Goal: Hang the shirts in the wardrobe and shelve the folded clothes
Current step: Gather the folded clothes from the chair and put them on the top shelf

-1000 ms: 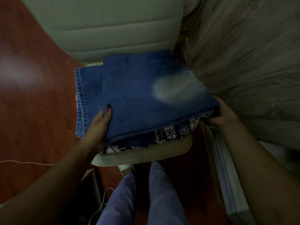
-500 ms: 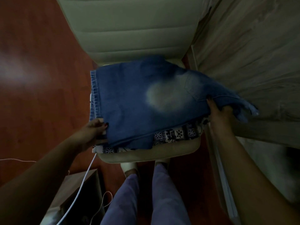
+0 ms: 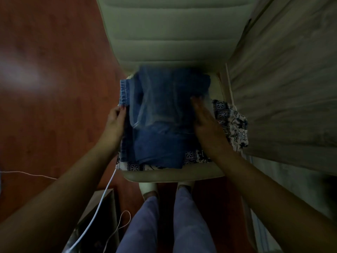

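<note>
Folded blue jeans [image 3: 160,143] lie on the seat of a cream chair [image 3: 173,175], on top of a white and dark-blue patterned cloth [image 3: 231,123] that sticks out to the right and along the front. My left hand [image 3: 115,121] grips the jeans' left edge with curled fingers. My right hand [image 3: 204,119] lies flat on the right side of the jeans, fingers straight and blurred by motion. The far part of the jeans is also blurred.
The chair's padded back [image 3: 175,30] rises behind the pile. A grey wood-grain panel [image 3: 284,84] stands close on the right. A white cable [image 3: 102,199] and a dark box [image 3: 98,212] lie on the red-brown floor [image 3: 54,115] at lower left. My legs [image 3: 164,225] stand before the chair.
My right hand has swung the jeans' right part over to the left, so the pile is narrower and the patterned cloth shows on the right. My left hand stayed at the left edge.
</note>
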Demonstrator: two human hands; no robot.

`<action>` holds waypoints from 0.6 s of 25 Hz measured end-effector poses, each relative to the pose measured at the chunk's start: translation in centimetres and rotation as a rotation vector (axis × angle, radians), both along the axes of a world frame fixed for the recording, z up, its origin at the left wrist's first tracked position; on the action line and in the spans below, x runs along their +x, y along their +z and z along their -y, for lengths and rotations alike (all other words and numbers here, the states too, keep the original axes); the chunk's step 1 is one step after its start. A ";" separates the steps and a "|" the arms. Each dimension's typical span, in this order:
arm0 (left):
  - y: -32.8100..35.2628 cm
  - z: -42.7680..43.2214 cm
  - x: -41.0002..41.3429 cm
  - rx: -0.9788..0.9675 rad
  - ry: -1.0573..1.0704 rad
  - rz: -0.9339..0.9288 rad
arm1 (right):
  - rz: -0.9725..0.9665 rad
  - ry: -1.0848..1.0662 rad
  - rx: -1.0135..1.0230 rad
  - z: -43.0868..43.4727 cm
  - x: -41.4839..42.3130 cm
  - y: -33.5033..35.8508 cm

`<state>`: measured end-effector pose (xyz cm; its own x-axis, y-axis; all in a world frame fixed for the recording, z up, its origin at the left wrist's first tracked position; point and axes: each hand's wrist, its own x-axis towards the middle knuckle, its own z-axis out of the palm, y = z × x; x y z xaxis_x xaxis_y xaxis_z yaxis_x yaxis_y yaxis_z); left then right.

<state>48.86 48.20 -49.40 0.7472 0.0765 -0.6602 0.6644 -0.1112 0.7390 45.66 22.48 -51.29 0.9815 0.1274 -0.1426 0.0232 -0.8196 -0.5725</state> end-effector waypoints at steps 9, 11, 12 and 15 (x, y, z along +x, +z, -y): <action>-1.4 -0.9 0.7 -0.007 -0.173 -0.244 | -0.006 0.269 -0.298 0.9 -2.9 -4.9; -1.5 0.0 0.8 -0.098 -0.015 -0.193 | 0.030 0.224 -0.226 0.9 -2.8 -4.2; -1.3 0.1 1.0 -0.178 0.065 -0.169 | 0.035 0.210 -0.190 0.9 -2.7 -3.7; -1.9 -1.8 0.7 -0.230 0.080 -0.132 | 0.017 0.320 -0.132 1.3 -2.7 -3.4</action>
